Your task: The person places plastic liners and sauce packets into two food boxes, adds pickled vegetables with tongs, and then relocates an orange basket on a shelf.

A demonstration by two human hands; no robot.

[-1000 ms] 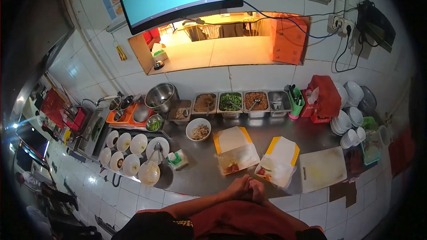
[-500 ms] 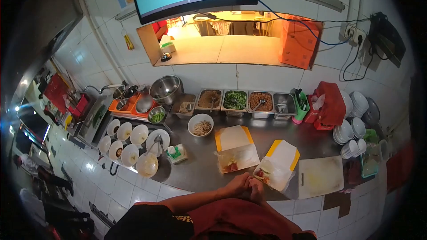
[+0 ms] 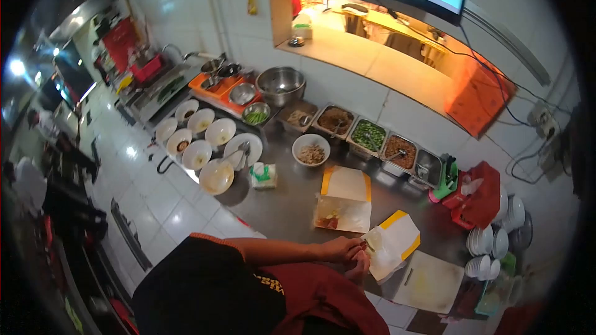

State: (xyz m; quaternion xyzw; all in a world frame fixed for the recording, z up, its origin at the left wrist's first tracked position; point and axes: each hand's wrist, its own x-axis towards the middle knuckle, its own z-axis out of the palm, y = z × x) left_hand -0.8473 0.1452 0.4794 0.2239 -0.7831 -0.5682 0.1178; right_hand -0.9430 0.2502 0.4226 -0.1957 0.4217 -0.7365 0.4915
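My left hand (image 3: pixel 341 250) and my right hand (image 3: pixel 357 266) meet at the counter's front edge, fingers closed and pressed together. What they hold, if anything, is too small to make out. Just beyond the fingertips lies an open yellow-and-white takeaway box (image 3: pixel 393 243), its near corner partly hidden by my hands. A second open takeaway box (image 3: pixel 345 190) stands to its left, with small reddish items in its bottom part. Farther back is a white bowl of shredded pale food (image 3: pixel 311 150).
Metal food trays (image 3: pixel 368 134) line the wall. Used bowls (image 3: pixel 216 177) and a tissue pack (image 3: pixel 264 175) are at left. On the right are a cutting board (image 3: pixel 429 281), a red container (image 3: pixel 477 196) and stacked white bowls (image 3: pixel 480 241). People (image 3: pixel 61 139) stand far left.
My view has turned left and tilted, so the counter slants down to the right. Both hands stay together beside the right-hand takeaway box.
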